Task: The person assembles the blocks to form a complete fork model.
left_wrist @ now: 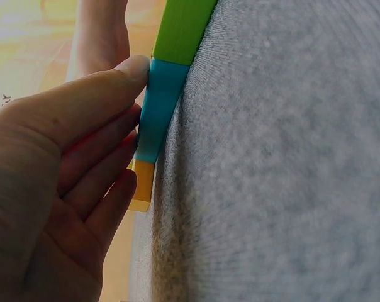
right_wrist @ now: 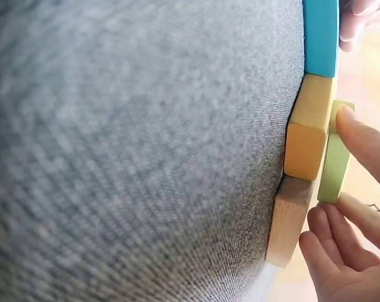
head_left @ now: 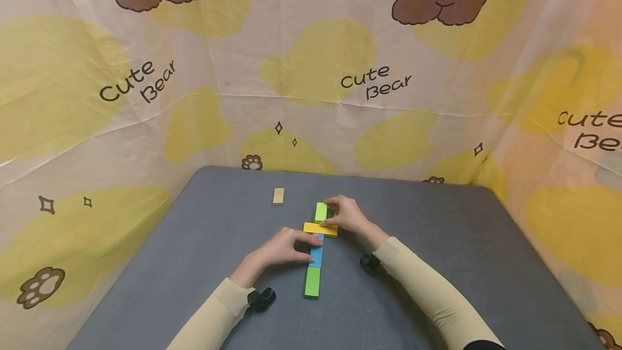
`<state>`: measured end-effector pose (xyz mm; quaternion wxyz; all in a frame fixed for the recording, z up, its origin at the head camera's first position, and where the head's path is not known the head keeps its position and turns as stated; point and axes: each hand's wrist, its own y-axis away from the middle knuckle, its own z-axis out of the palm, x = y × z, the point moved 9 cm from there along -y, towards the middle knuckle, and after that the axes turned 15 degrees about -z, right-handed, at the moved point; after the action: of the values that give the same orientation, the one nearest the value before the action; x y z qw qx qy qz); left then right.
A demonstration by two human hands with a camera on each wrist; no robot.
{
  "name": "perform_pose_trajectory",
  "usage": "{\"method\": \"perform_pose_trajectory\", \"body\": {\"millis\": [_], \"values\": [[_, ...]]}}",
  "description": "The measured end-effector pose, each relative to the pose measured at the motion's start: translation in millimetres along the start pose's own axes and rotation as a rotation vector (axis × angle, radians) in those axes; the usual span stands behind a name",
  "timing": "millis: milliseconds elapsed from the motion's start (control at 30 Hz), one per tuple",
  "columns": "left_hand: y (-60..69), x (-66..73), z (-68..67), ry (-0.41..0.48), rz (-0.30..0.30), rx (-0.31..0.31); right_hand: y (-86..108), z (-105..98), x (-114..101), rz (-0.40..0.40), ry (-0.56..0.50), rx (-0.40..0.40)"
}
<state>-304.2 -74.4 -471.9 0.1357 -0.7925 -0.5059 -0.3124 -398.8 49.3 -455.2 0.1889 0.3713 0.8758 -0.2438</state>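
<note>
A row of blocks runs away from me on the grey table: a green block [head_left: 312, 283] nearest, a blue block [head_left: 317, 253] behind it, then a yellow block [head_left: 319, 228] set crosswise. My left hand [head_left: 280, 247] touches the blue block, thumb towards its near end and fingertips farther along; in the left wrist view the fingers look fairly straight. My right hand [head_left: 347, 215] pinches a light green block [right_wrist: 334, 167] at the far end of the row. Beneath that block, the right wrist view shows a plain wooden block [right_wrist: 289, 221] beside the yellow one, on the table.
Another plain wooden block [head_left: 278, 196] lies apart, farther back and to the left. The grey table [head_left: 437, 220] has rounded far corners. A patterned cloth [head_left: 311, 69] hangs behind it and along both sides.
</note>
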Motion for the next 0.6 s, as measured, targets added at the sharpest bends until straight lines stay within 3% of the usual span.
{"method": "perform_pose_trajectory", "body": {"millis": [600], "values": [[-4.3,-4.3,1.9,0.012,0.003,0.003,-2.0,2.0,10.6,0.038,0.014,0.003]]}}
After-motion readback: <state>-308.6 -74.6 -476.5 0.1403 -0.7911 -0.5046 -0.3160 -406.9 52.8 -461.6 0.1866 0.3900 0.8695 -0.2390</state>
